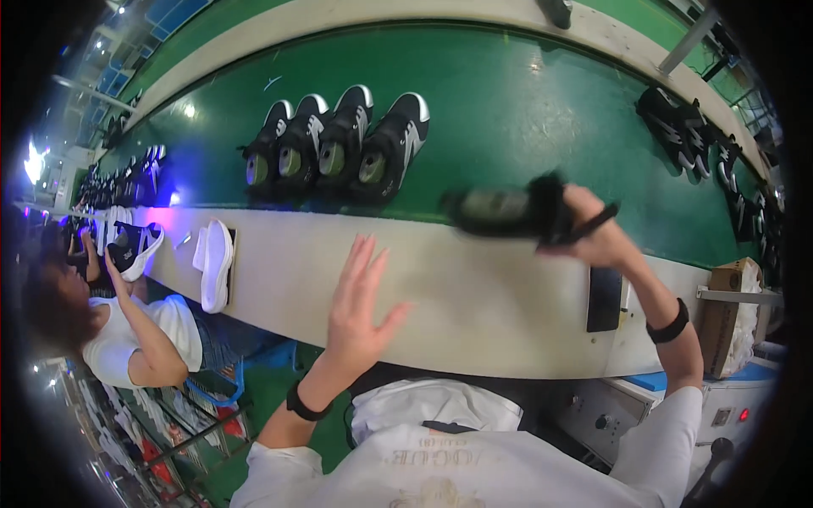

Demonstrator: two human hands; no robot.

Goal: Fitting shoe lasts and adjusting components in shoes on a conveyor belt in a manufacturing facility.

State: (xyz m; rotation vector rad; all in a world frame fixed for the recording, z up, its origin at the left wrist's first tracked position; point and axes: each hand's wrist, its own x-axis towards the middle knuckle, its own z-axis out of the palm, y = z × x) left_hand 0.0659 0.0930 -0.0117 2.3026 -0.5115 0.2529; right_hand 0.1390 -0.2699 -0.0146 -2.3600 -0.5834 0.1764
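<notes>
My right hand (590, 229) grips a black shoe (501, 207) by its heel end, over the far edge of the pale worktop (474, 313). Motion blurs the shoe, and its toe points to the left. My left hand (358, 296) hovers above the worktop with fingers stretched and thumb apart, holding nothing. Beyond it, several black shoes (385, 152) with white toe edges stand in a row on the green conveyor belt (500, 102), openings facing me.
White shoe soles (218, 262) lie at the worktop's left. Another person (140, 330) sits there, handling a black-and-white shoe (135, 250). More black shoes (669, 127) are on the belt at far right. A dark flat pad (604, 300) and a cardboard box (727, 313) are at right.
</notes>
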